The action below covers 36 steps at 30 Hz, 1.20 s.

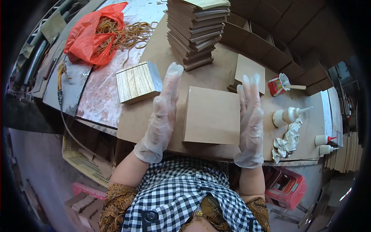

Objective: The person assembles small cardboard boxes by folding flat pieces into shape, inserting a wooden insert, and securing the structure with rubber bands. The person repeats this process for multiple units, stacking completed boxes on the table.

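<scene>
A square brown fibreboard box or block (212, 116) lies near the front edge of the bench, with its plain top facing up. My left hand (164, 112), in a translucent glove, stands upright to its left with a gap between, fingers stretched out. On the other side is my right hand (252, 120), gloved too, its fingers straight and its palm close along the box's right side; whether it touches is hard to tell. Beyond my left hand sits a wooden box (138, 82) with a pale striped grain top. Behind the right fingers lie several brown panels (250, 69).
A tall, uneven stack of thin boards (197, 34) rises at the back. An orange plastic bag (83, 40) spills rubber bands (137, 34). To the right are a red tin (276, 86), a glue bottle (285, 116), a crumpled cloth (286, 142) and two small bottles (321, 140).
</scene>
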Each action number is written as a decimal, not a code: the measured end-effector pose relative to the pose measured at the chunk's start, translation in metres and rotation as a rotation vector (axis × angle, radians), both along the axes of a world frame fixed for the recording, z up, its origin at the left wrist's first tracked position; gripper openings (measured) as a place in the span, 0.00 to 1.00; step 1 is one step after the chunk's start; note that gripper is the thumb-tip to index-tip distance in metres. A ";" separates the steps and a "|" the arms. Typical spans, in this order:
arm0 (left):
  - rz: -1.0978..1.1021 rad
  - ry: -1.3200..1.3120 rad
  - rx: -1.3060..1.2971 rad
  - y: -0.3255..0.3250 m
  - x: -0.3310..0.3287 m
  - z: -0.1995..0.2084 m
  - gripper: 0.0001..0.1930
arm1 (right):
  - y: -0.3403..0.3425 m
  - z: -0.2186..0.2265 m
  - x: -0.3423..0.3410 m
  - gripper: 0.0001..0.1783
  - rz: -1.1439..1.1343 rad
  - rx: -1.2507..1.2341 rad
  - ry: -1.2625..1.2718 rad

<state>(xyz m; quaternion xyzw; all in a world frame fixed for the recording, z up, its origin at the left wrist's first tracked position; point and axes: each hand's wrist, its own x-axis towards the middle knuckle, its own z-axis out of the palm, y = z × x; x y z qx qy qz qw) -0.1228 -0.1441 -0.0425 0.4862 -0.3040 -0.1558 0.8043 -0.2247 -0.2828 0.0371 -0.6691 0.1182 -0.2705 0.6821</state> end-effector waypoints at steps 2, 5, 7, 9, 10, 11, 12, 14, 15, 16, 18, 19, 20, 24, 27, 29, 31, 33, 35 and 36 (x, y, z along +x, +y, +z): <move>0.020 0.055 0.039 0.001 -0.001 0.007 0.42 | -0.010 -0.005 -0.005 0.51 0.055 -0.058 -0.017; -0.017 0.128 -0.016 -0.006 0.000 0.011 0.31 | -0.043 -0.027 -0.018 0.42 0.214 -0.146 0.006; -0.046 0.158 -0.027 -0.009 -0.001 0.011 0.25 | -0.036 -0.026 -0.019 0.39 0.208 -0.085 0.101; -0.069 0.165 0.023 -0.011 -0.001 0.016 0.20 | -0.032 -0.020 -0.017 0.39 0.196 -0.072 0.103; -0.071 0.217 0.036 -0.012 -0.002 0.018 0.19 | -0.029 -0.019 -0.016 0.39 0.192 -0.065 0.105; -0.072 0.269 0.048 -0.014 -0.003 0.020 0.18 | -0.029 -0.018 -0.018 0.39 0.172 -0.058 0.112; -0.058 0.313 0.068 -0.014 -0.003 0.023 0.17 | -0.028 -0.018 -0.019 0.39 0.166 -0.042 0.109; -0.010 0.363 0.053 -0.018 -0.002 0.024 0.15 | -0.020 -0.013 -0.017 0.38 0.142 -0.032 0.123; -0.034 0.417 0.053 -0.019 0.001 0.025 0.15 | -0.020 -0.015 -0.017 0.37 0.135 -0.067 0.107; -0.051 0.471 0.054 -0.018 0.003 0.028 0.15 | -0.020 -0.016 -0.016 0.37 0.132 -0.097 0.091; -0.036 0.427 0.116 -0.021 0.008 0.030 0.15 | -0.014 -0.015 -0.014 0.37 0.113 -0.107 0.083; -0.037 0.408 0.145 -0.021 0.011 0.029 0.15 | -0.009 -0.012 -0.013 0.38 0.102 -0.089 0.076; 0.011 0.391 0.099 -0.020 0.014 0.024 0.16 | -0.004 -0.011 -0.012 0.39 0.090 -0.070 0.071; 0.254 0.253 -0.097 -0.014 0.026 0.025 0.16 | -0.023 -0.027 -0.012 0.40 0.168 -0.039 -0.028; 0.430 0.136 -0.059 0.010 0.039 0.026 0.16 | -0.048 -0.052 -0.010 0.46 0.145 0.168 -0.207; 0.566 0.011 0.057 0.040 0.056 0.032 0.19 | -0.061 -0.055 -0.016 0.43 0.048 0.139 -0.214; 0.597 -0.029 0.132 0.080 0.083 0.041 0.21 | -0.078 -0.064 -0.026 0.38 -0.091 0.120 -0.183; 0.557 0.013 0.186 0.110 0.119 0.045 0.21 | -0.092 -0.083 -0.040 0.32 -0.267 0.114 -0.103; 0.596 -0.009 0.301 0.120 0.156 0.053 0.21 | -0.089 -0.094 -0.049 0.25 -0.390 0.258 -0.075; 0.585 -0.065 0.246 0.118 0.177 0.046 0.20 | -0.088 -0.099 -0.053 0.25 -0.448 0.324 -0.056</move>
